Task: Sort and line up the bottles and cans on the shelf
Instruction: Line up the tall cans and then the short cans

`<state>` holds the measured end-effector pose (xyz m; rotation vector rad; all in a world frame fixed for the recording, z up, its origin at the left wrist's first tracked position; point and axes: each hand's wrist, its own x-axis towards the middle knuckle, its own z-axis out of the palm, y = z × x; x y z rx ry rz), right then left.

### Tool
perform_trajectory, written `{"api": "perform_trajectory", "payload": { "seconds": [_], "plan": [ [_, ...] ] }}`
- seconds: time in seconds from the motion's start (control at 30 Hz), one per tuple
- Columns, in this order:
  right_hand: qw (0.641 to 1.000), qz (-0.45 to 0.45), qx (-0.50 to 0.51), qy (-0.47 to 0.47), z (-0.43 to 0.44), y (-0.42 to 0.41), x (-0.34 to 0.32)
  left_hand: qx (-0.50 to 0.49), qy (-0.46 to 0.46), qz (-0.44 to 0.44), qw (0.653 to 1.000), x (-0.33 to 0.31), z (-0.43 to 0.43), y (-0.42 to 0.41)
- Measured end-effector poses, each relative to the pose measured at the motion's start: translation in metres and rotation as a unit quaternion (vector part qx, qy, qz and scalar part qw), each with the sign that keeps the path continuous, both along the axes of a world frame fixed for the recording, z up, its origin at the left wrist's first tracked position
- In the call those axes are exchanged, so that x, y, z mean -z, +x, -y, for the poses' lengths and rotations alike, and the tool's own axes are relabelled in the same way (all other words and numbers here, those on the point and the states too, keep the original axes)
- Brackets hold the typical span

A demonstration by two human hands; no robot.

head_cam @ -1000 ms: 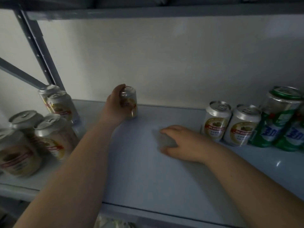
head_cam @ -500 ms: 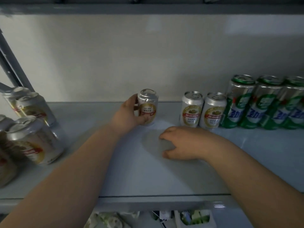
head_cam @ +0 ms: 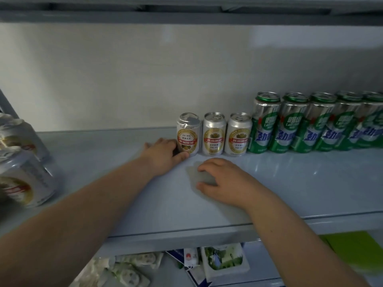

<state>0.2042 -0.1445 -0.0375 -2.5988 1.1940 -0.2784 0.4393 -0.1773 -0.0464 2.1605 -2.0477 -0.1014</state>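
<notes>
Smooth, slightly glossy pale blue-grey shelf board against a matt off-white wall; grey metal upper shelf overhead, dim light. Back row, right to left: tall green-and-silver cans packed side by side, then two short silver cans with gold-and-red oval labels, then a third short silver can of the same make. It stands on the board just beside its neighbour, label printed upside down as seen, upper end crumpled. Left hand grips this can low on its left side — thumb across the front base, fingers wrapped behind. Right hand lies on a thin pale grey cloth flat on the board in front of the row; fingers bent over it, thumb tucked at its near edge. Far left: loose silver cans of the same label, blurred, clustered near the edge. Below the board — printed packets and a lime-green sheet.
</notes>
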Motion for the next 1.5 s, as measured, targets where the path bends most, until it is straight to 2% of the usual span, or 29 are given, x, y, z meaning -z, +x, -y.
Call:
{"api": "perform_trajectory", "payload": {
  "seconds": [0.4, 0.6, 0.73, 0.9, 1.1, 1.33, 1.5],
  "plan": [
    [0.998, -0.015, -0.05, -0.018, -0.005, -0.004, -0.004, -0.087, 0.025, 0.039, 0.995, 0.003, -0.029, -0.025],
    [0.987, -0.015, -0.131, -0.09, -0.02, 0.007, -0.01, -0.159, -0.046, 0.023, 0.986, 0.001, -0.117, -0.036],
    [0.97, -0.003, -0.204, -0.135, -0.043, 0.021, -0.014, -0.192, -0.084, 0.042, 0.977, -0.002, -0.186, -0.043],
    [0.95, 0.002, -0.284, -0.133, -0.08, 0.058, -0.014, -0.263, -0.11, 0.062, 0.957, -0.004, -0.263, -0.034],
    [0.928, 0.069, -0.349, -0.107, -0.12, 0.107, -0.023, -0.331, -0.156, 0.025, 0.93, -0.006, -0.324, -0.007],
    [0.934, 0.143, -0.318, -0.073, -0.124, 0.184, -0.046, -0.386, -0.265, -0.039, 0.883, -0.03, -0.343, 0.064],
    [0.946, 0.181, -0.268, -0.024, -0.109, 0.264, -0.053, -0.376, -0.29, -0.076, 0.877, -0.045, -0.33, 0.129]
  ]
}}
